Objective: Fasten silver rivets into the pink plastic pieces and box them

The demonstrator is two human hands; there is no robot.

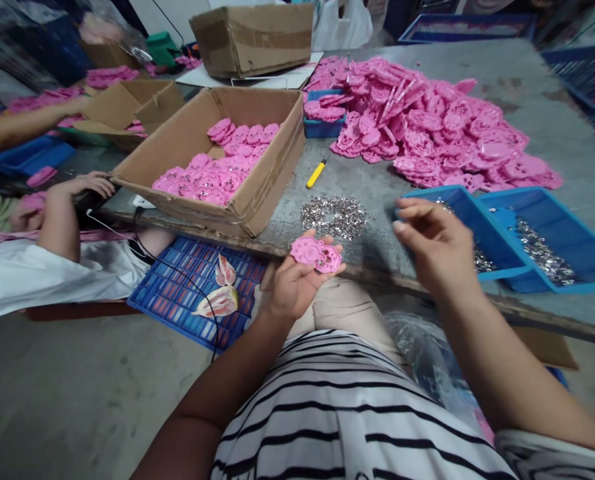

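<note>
My left hand [297, 288] holds a pink plastic piece [316, 255] on its palm and fingers, at the table's front edge. The piece has moulded rounded outlines, and small shiny bits show on its right half. My right hand [440, 243] is raised before the nearer blue bin [470, 207], thumb and fingertips drawn together. Whatever is between those fingertips is too small to make out. Between and beyond my hands, small silvery metal parts [335, 217] lie loose on the table. More metal parts [542, 250] fill some of the second blue bin [592, 233].
A large heap of pink pieces [427, 127] covers the back right. A cardboard box [272, 193] of pink pieces stands left, with a yellow-handled tool [317, 175] beside it. A small blue basket [321, 127] stands behind. A co-worker's hand [85, 185] rests near the box.
</note>
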